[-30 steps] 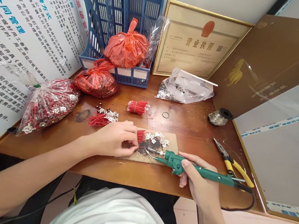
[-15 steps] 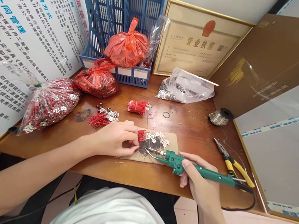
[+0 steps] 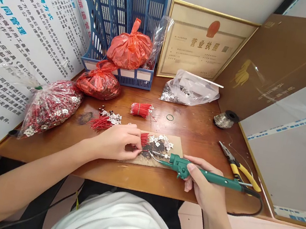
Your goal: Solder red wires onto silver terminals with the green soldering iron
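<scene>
Two hands are at work in the head view, both low over the desk (image 3: pixel 196 131). My left hand (image 3: pixel 116 141) lies on the brown board (image 3: pixel 145 160), its fingers pressed together, thumb and forefinger pinching a thin red wire (image 3: pixel 143 150) at its end. A small bunch of red wires (image 3: pixel 143 138) pokes out just past the fingertips (image 3: pixel 138 143). My right hand (image 3: pixel 205 188) is curled shut around the green soldering iron (image 3: pixel 207 175), forefinger laid on top of the body near the front. The iron lies nearly level, pointing left, and its metal tip (image 3: pixel 154 154) meets the pinched wire's end right beside my left fingertips, over the scorched patch of the board. A loose pile of small metal tabs (image 3: pixel 162 141) sits on the board just behind the tip.

Farther back on the desk I see another wire bundle (image 3: pixel 141 109), a heap of finished wires with tabs (image 3: pixel 105 119), a clear bag of the same (image 3: pixel 51 106), two orange bags (image 3: pixel 100 81), a blue file rack (image 3: pixel 126 25), a clear bag of tabs (image 3: pixel 190 89) and a solder spool (image 3: pixel 223 120). Yellow pliers (image 3: pixel 237 168) lie just right of the iron, near my right hand.
</scene>
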The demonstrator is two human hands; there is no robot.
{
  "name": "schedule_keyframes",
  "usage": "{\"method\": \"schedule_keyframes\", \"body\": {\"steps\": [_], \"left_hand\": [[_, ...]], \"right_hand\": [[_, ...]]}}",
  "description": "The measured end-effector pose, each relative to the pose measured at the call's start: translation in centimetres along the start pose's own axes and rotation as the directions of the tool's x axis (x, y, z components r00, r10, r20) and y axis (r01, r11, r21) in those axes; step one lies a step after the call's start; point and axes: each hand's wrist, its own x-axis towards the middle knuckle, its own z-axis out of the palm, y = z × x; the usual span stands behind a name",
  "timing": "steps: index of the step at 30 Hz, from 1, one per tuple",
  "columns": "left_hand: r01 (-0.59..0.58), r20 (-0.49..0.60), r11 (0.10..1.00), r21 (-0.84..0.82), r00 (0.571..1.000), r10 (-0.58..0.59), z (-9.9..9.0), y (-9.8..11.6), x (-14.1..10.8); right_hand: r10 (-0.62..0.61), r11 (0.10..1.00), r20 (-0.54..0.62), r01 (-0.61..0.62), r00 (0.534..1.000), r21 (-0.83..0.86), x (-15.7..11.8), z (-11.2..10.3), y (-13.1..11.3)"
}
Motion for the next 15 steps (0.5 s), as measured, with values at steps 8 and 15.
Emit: {"method": "schedule_keyframes", "body": {"steps": [8, 15], "left_hand": [[0.001, -0.001, 1.0, 0.004, 1.0, -0.001, 0.0, -0.1, 0.1], [0.004, -0.003, 1.0, -0.002, 1.0, -0.004, 0.0, -0.1, 0.1]], "right_hand": [[0.03, 0.999, -0.028, -0.029, 0.999, 0.021, -1.4, 1.0, -2.1], [0.043, 0.999, -0.049, -0.042, 0.998, 0.024, -1.4, 1.2, -2.4]]}}
